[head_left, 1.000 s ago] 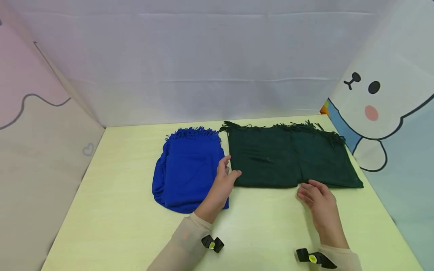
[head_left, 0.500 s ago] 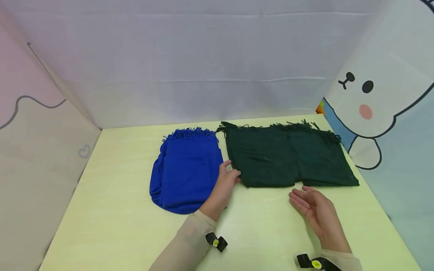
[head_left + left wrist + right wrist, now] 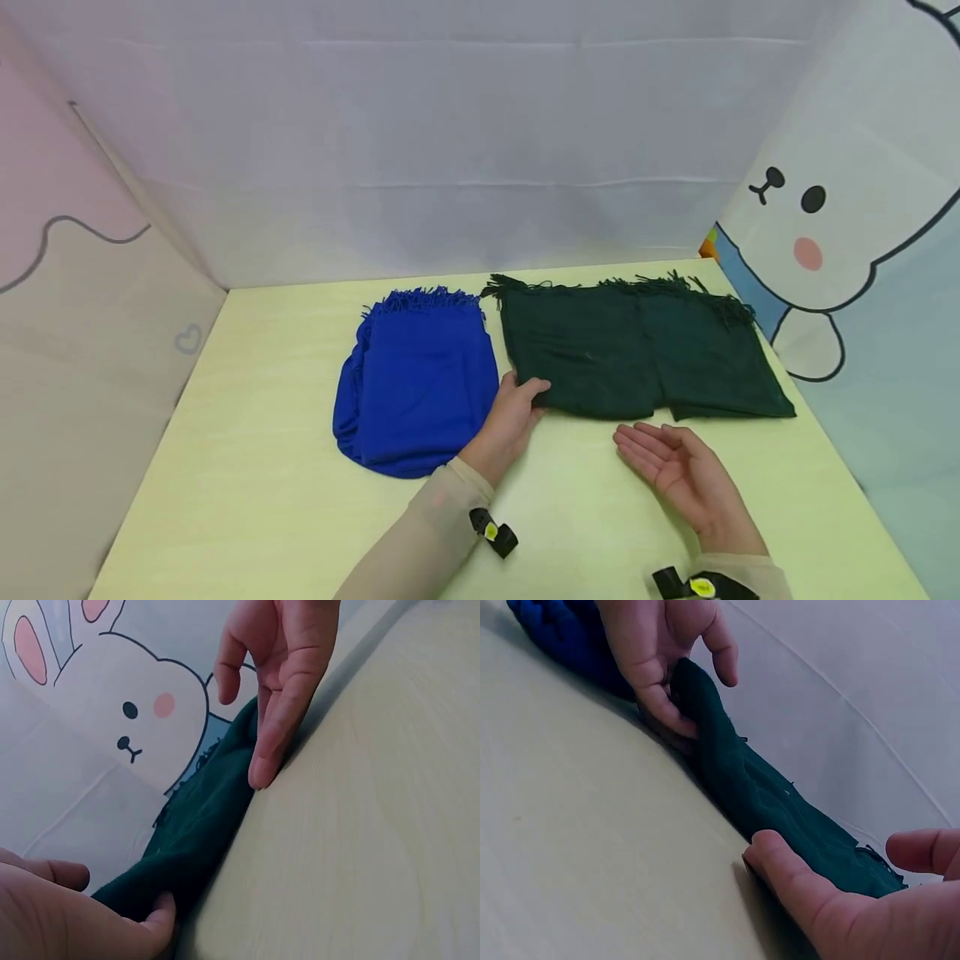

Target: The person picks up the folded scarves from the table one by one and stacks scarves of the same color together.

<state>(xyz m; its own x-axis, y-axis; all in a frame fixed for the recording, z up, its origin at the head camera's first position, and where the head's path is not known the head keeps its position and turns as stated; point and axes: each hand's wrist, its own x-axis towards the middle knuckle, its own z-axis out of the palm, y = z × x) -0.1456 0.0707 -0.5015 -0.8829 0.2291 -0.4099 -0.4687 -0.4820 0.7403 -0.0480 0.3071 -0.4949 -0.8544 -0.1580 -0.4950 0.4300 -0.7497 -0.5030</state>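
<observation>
Toward the right of the pale yellow surface (image 3: 262, 500), a dark green, rectangular cloth with fringe (image 3: 585, 354) lies flat except for its raised near-left corner. Our left hand (image 3: 508, 423) grips that corner; our right hand (image 3: 686, 479) has straight fingers just beside the near edge, though we cannot tell whether they touch. Left of it, we see a bright blue, folded cloth with fringe (image 3: 420, 375).

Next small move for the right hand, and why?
I'd probably slide the right hand under the near edge of the green cloth. The left hand grips the cloth's near left corner, and the right wrist view shows the edge raised there. The right hand is open, holding nothing, just in front of that edge.
</observation>
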